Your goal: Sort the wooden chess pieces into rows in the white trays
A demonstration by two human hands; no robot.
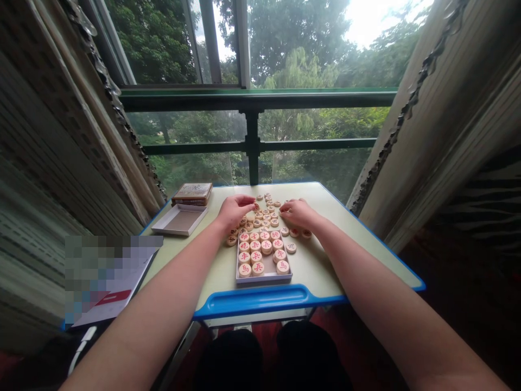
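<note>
Round wooden Chinese chess pieces (265,216) lie loose on a pale table. In front of them, a shallow white box (268,264) holds several pieces with red characters (256,255), with a bare gap toward its right side. My left hand (236,210) reaches in from the left, thumb and fingers closed on a Chinese chess piece (256,207) at the fingertips. Across the pile, my right hand (300,213) is curled down over its right edge. Its fingertips touch down among the pieces, and what they grip is hidden.
An open box lid (179,220) and a brown box (192,193) sit at the back left. The table (350,255) has a blue rim with a groove (256,298) in front. Curtains hang on both sides; a window with a green railing (260,100) stands behind.
</note>
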